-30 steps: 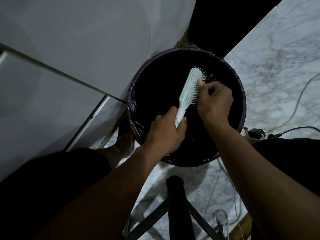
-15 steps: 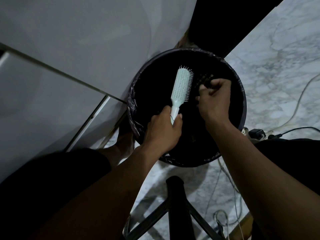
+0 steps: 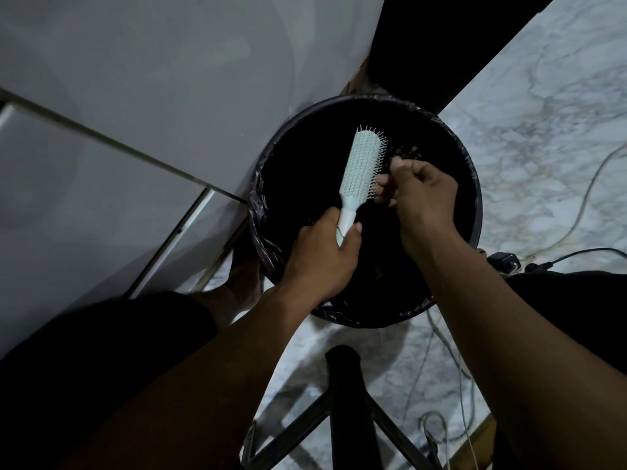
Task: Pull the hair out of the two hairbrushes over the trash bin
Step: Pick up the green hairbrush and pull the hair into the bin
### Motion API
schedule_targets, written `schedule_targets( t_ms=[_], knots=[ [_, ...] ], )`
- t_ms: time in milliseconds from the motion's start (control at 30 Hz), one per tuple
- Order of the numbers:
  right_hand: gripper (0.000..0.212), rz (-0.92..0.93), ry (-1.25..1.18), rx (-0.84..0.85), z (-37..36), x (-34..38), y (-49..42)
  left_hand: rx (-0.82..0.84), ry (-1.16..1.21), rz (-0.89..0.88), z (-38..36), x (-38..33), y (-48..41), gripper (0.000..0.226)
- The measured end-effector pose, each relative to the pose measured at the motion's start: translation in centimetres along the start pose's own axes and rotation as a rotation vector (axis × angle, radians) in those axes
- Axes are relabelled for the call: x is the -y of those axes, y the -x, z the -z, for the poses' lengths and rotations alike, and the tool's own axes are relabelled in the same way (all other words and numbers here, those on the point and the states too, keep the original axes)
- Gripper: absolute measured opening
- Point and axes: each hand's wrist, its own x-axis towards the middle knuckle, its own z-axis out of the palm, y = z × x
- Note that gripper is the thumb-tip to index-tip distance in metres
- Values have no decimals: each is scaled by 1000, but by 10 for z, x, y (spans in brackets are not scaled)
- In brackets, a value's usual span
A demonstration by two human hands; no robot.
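My left grip (image 3: 322, 252) is wrapped round the handle of the pale hairbrush (image 3: 363, 164), holding it tilted above the middle of the trash bin (image 3: 476, 212), bristles facing right. My right grip (image 3: 422, 195) is curled, fingertips (image 3: 380, 184) against the lower bristles; whether they pinch hair I cannot tell. The bin's dark, lined mouth spreads wide around both grips. A grey wall (image 3: 135, 96) stands just beside its left rim; cables (image 3: 576, 212) lie on the marble floor (image 3: 543, 113) to the right.

Hairbrush (image 3: 361, 167) over trash bin (image 3: 475, 212)
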Motion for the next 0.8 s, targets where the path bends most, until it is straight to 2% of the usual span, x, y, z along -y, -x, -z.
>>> schedule_targets(
  t_ms=[67,200,300,400,467,667,800],
  knots=[
    [18,-40,-54,9,0,1,-1,4,10,-11,0,-1,0,27],
    [47,-45,-79,62,-2,2,1,37,-34,-81,-2,-2,3,28],
    [28,-23,-42,16,0,4,-1,40,-30,-111,-3,-2,5,28],
    [26,3,-7,-9,2,6,-3,28,-10,-118,-2,-2,4,29],
    [27,61,88,-46,2,4,-4,30,-6,-113,-2,-2,4,29],
    [36,352,590,-249,2,-2,4,35,-54,-121,-4,3,2,26],
    [39,347,622,-328,2,0,8,35,-80,-121,-4,3,2,27]
  ],
)
